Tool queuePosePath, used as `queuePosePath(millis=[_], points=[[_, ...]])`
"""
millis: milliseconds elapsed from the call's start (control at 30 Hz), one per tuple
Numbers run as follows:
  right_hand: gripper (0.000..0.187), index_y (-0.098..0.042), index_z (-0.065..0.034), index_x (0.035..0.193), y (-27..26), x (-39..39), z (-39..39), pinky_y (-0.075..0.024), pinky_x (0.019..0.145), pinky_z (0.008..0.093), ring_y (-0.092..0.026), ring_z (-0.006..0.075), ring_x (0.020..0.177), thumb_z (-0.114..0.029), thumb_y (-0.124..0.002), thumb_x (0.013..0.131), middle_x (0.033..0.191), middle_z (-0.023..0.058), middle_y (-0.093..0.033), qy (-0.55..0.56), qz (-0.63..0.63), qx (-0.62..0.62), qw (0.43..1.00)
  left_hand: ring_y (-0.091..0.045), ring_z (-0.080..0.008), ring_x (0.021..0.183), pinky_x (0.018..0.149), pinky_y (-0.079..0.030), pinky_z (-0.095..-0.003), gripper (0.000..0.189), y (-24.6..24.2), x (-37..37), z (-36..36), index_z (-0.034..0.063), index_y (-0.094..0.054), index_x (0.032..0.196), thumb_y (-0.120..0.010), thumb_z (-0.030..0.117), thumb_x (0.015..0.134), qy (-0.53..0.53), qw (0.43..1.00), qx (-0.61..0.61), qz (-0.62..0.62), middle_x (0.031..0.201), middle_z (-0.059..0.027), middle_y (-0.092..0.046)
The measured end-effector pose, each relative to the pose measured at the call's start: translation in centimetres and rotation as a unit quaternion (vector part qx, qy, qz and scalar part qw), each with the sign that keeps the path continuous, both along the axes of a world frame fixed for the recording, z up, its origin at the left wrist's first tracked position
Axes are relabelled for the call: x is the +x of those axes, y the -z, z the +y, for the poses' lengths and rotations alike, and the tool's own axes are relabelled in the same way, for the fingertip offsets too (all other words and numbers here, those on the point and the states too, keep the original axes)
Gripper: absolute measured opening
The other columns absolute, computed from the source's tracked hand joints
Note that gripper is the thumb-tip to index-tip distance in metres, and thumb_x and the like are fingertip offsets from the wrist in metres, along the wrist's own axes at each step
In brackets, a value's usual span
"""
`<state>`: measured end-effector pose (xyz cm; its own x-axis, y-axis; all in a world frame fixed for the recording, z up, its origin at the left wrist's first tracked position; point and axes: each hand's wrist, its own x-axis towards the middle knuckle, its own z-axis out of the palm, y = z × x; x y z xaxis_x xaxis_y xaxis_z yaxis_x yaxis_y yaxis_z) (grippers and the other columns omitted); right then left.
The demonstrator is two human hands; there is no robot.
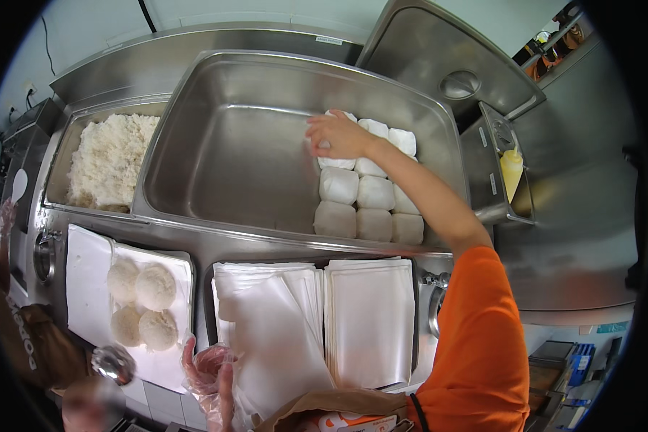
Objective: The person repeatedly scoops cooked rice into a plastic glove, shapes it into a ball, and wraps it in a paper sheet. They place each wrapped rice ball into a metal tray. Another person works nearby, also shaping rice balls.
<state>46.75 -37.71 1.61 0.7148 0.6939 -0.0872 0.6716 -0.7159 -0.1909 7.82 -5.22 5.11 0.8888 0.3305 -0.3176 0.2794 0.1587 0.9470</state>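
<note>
My right hand (341, 136) reaches into a large steel pan (248, 162), over the far left of several white paper-wrapped bundles (338, 185). Its fingertips are blurred around the bundle beneath, so whether they grip it is unclear. The bundles sit in rows against the pan's right side. My left hand (210, 370), in a clear plastic glove, is low in the view with thumb and fingers apart. A slanted sheet of white wrapping paper (283, 335) lies right beside it; contact cannot be told. Several rice mounds (156, 287) rest on paper at left.
A second paper stack (370, 318) lies at right. Loose rice (113, 156) fills another pan. A co-worker's gloved hand (5, 216) holds a white rice paddle (19, 184). A steel lid (448, 59) leans behind; a yellow squeeze bottle (511, 170) stands right. A steel bowl (113, 364) is lower left.
</note>
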Motion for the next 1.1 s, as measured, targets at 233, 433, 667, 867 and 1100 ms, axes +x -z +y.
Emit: queuePosePath(millis=[233, 433, 667, 867, 1100], points=[[0.012, -0.068, -0.0102, 0.087, -0.8, 0.1, 0.6, -0.0303, 0.105, 0.0498, -0.061, 0.0290, 0.099, -0.021, -0.064, 0.082, 0.095, 0.0066, -0.066, 0.022, 0.065, -0.038, 0.997, -0.058, -0.0177, 0.091, 0.085, -0.046, -0.0326, 0.073, -1.3, -2.2, -0.2, 0.0070, -0.023, 0.144, -0.063, 0.003, 0.084, -0.010, 1.000, 0.010, -0.020, 0.105, -0.0111, -0.058], [0.024, -0.067, -0.0068, 0.101, -9.0, -5.6, 4.3, -0.0486, 0.083, 0.0368, -0.063, 0.0279, 0.092, -0.025, -0.062, 0.087, 0.101, 0.0123, -0.067, 0.069, -0.021, 0.213, 0.974, -0.053, -0.0237, 0.110, 0.087, -0.046, -0.0343, 0.079, -1.9, -4.1, 0.0, 0.0079, -0.018, 0.147, -0.065, 0.007, 0.083, 0.007, 0.991, 0.047, -0.123, 0.123, -0.0146, -0.052], [0.040, -0.062, -0.0090, 0.114, -11.2, -29.0, 12.9, -0.0463, 0.092, 0.0360, -0.059, 0.0244, 0.105, -0.020, -0.076, 0.078, 0.112, 0.0082, -0.062, -0.165, 0.215, 0.392, 0.879, -0.013, -0.0403, 0.142, 0.106, -0.023, -0.0621, 0.110, -4.4, -1.7, 0.5, 0.0305, -0.002, 0.151, -0.074, 0.050, 0.070, -0.126, 0.943, -0.024, -0.307, 0.156, -0.0140, -0.008], [0.070, -0.048, -0.0032, 0.123, -8.0, -42.0, 19.8, -0.0485, 0.086, 0.0381, -0.059, 0.0286, 0.105, -0.036, -0.080, 0.070, 0.114, 0.0138, -0.056, -0.071, 0.328, 0.376, 0.864, 0.001, -0.0372, 0.144, 0.107, -0.008, -0.0667, 0.100, -4.9, -2.4, 1.4, 0.0293, 0.000, 0.151, -0.063, 0.055, 0.077, -0.221, 0.907, 0.024, -0.356, 0.157, -0.0111, -0.001], [0.013, -0.059, 0.0010, 0.080, -5.2, -46.0, 22.4, -0.0450, 0.052, 0.0370, -0.056, 0.0291, 0.058, -0.010, -0.065, 0.084, 0.070, 0.0115, -0.056, -0.150, 0.214, 0.439, 0.860, 0.006, -0.0344, 0.144, 0.108, -0.005, -0.0668, 0.092, -3.7, -5.8, 3.6, 0.0340, 0.003, 0.150, -0.059, 0.049, 0.084, -0.263, 0.903, -0.002, -0.340, 0.157, -0.0084, 0.008]])
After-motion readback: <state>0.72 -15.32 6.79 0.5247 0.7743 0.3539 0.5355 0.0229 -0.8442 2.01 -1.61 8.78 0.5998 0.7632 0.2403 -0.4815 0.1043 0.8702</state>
